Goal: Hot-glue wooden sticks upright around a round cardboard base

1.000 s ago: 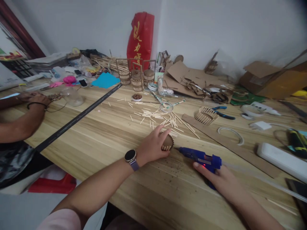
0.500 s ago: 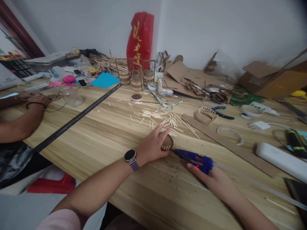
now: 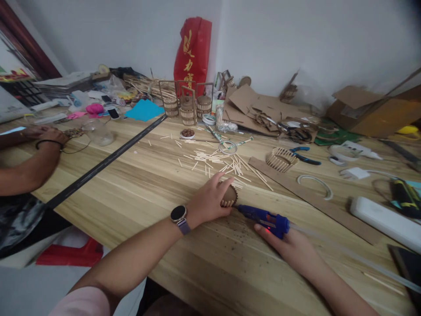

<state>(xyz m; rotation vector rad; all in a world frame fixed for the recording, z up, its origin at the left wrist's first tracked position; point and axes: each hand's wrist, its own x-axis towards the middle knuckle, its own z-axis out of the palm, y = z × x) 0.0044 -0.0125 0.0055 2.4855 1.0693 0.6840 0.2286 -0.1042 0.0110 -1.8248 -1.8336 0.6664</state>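
My left hand (image 3: 210,199), with a watch on the wrist, grips a round brown cardboard disc (image 3: 231,193) that has a notched rim and several short sticks along its near edge. The fingers hide the disc's left part. In my right hand (image 3: 286,243) is a blue hot glue gun (image 3: 265,218) with a red light glowing. Its nozzle points left at the disc's near edge, close to my left thumb; whether it touches cannot be seen. A clear glue stick trails from the gun's back. Just beyond the disc lie scattered small wooden sticks (image 3: 207,157).
Right of the sticks are a slatted stick piece (image 3: 282,159), blue-handled pliers (image 3: 305,156), a cardboard strip (image 3: 312,199) and a white power strip (image 3: 386,221). Small stick baskets (image 3: 188,112) stand at the back before a red bag (image 3: 192,52). Another person's hands (image 3: 49,134) rest at the left.
My right hand and the glue gun have shifted very slightly left. My left hand and the disc stay where they were.
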